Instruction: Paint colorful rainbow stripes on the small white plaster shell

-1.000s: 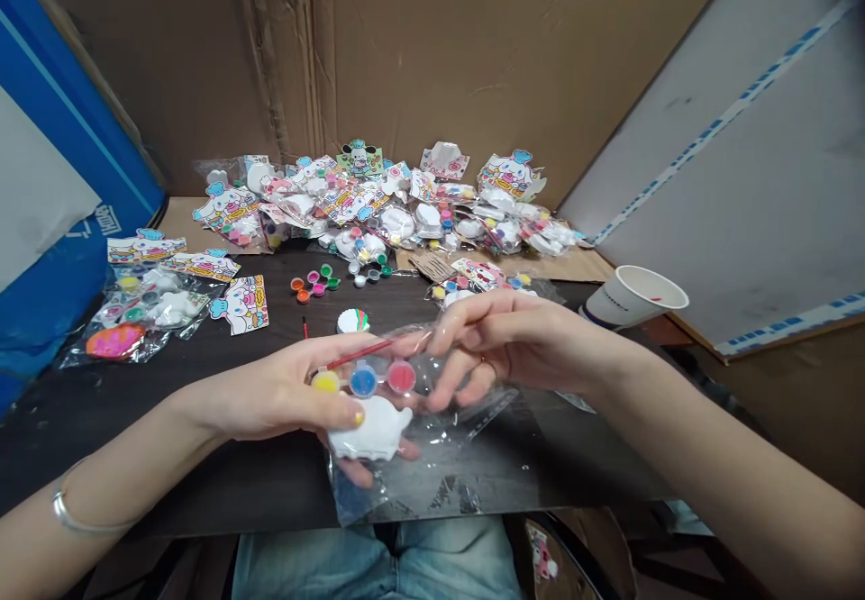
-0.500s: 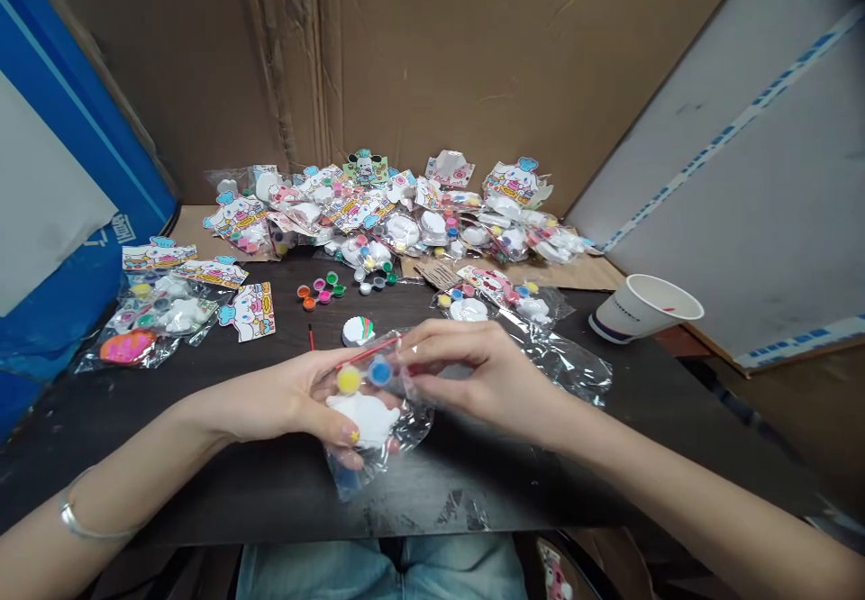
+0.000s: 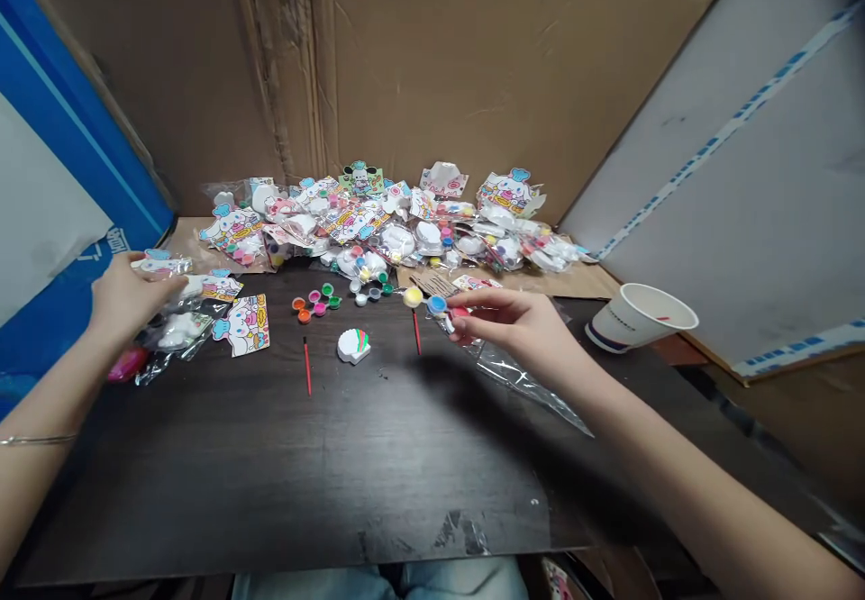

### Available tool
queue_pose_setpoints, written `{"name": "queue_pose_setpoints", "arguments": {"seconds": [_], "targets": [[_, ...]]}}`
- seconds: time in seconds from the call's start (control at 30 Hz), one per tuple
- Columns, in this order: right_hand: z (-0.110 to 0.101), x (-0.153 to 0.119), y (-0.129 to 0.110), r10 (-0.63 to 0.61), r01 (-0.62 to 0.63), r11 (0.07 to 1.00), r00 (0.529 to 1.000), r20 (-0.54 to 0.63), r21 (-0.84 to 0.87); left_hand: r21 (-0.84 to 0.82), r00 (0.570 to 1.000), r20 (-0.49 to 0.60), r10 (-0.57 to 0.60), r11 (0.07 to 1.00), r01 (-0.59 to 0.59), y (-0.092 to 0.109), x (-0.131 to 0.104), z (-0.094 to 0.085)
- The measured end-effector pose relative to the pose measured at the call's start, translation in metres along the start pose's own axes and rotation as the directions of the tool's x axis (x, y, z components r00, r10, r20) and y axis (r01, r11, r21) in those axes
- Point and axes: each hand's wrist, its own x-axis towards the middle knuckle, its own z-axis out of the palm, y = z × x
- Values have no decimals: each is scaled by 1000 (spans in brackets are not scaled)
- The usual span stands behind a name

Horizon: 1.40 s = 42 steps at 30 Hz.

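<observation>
Scuffs (image 3: 452, 532) mark the front edge of the dark table (image 3: 432, 456), and behind them the main change shows: the hands, a moment ago together around 1 wrapped set, are now well apart. Right of centre, the right hand (image 3: 510, 319) pinches the paint strip (image 3: 437, 305) between thumb and fingertips, its yellow and blue pots showing and its red pot partly covered by the fingers. That strip is now out of its plastic, so I judge that the set is being separated into its parts. A red brush (image 3: 417, 334) shows just nearer than the yellow pot, apparently on the table, and a clear bag (image 3: 533, 384) lies toward the right edge. At the left edge, the left hand (image 3: 125, 298) curves its fingers over the packets (image 3: 179, 330); whether it grips anything I cannot tell, nor where the white figure from the wrapped set is. Farther in, a 2nd brush (image 3: 307, 366), a scalloped piece (image 3: 352, 345) and a card (image 3: 244, 325) lie out of the bags. Beyond them are 6 loose pots (image 3: 315, 301); the paper cup (image 3: 641, 319) stands near the right edge. Along the far edge, the heap of kits (image 3: 398, 240) looks unchanged before the cardboard (image 3: 446, 77).
</observation>
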Motion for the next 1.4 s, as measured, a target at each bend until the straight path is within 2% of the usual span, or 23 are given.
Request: {"name": "queue_pose_setpoints", "arguments": {"seconds": [0.03,0.07,0.1,0.17,0.2,0.27,0.33,0.4,0.47,0.53,0.63,0.8,1.0,1.23,1.33,1.4], "targets": [[-1,3,2,6,-6,1000,1000,-23,-6,107,988,-155,8,994,9,2,-1,2],[-2,6,4,13,-13,1000,999,-41,-13,212,954,-297,31,977,34,5,-4,4],[-5,9,6,17,-18,1000,998,-53,-20,308,915,-395,75,950,55,10,-7,7],[-9,13,11,21,-23,999,998,-57,-34,455,866,-467,179,888,62,24,-13,13],[-11,14,14,22,-25,999,998,-53,-41,508,861,-456,224,860,45,32,-16,17],[-12,16,19,23,-25,998,999,-41,-62,579,872,-393,290,816,-10,50,-23,32],[-8,18,25,27,-28,995,999,-19,-96,603,905,-250,344,786,-132,66,-31,56],[0,20,30,29,-26,986,999,17,-166,583,922,-48,385,760,-288,76,-40,84],[12,23,35,16,2,959,998,60,-283,554,909,181,375,725,-410,78,-47,113],[25,31,41,-11,49,917,995,97,-395,542,907,243,345,727,-422,75,-50,135],[41,47,50,-40,102,878,989,141,-468,545,920,250,302,742,-392,66,-46,152],[54,67,57,-144,223,768,973,178,-601,511,929,290,231,783,-355,57,-35,154],[54,68,62,-212,314,676,949,232,-667,443,923,335,191,833,-333,53,-32,155],[52,68,65,-221,325,680,945,239,-657,352,900,415,131,889,-292,64,-48,152],[52,67,65,-240,343,706,939,246,-620,314,907,401,128,911,-267,71,-42,141],[52,67,64,-250,344,732,939,237,-588,282,928,344,143,927,-248,75,-31,134]]}}
